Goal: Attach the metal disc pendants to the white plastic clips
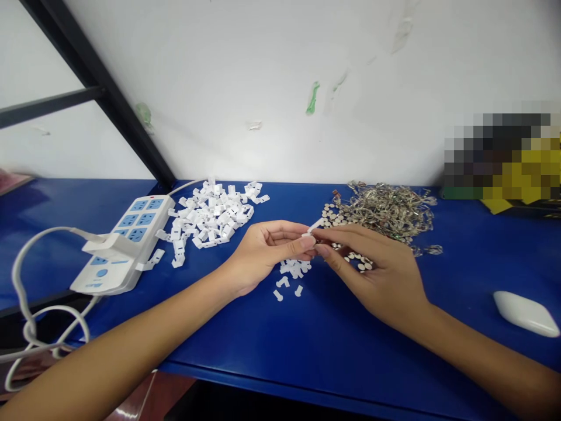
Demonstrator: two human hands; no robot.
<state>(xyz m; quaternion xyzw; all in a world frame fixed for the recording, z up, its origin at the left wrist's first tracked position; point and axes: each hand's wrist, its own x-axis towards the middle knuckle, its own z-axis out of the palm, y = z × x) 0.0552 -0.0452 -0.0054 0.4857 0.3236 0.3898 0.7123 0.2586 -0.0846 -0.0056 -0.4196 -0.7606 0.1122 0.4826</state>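
A small white plastic piece (314, 225) sticks up between the fingertips of my left hand (258, 251), which is closed on it. My right hand (385, 263) meets it there, thumb and forefinger pinched together at the piece's near end. Whatever lies in that pinch is too small and covered to make out. Below the fingertips, small white tabs with rounded ends (279, 295) lie scattered on the blue table (272, 345). Small round pale discs (362, 266) lie partly hidden behind my right hand.
White bent plastic parts (214, 216) form a heap at the back left, beside a power strip (144, 219) with a plugged-in white adapter (111, 248). Tangled wired metallic parts (385, 207) are piled at the back right. A white rounded case (526, 313) lies far right.
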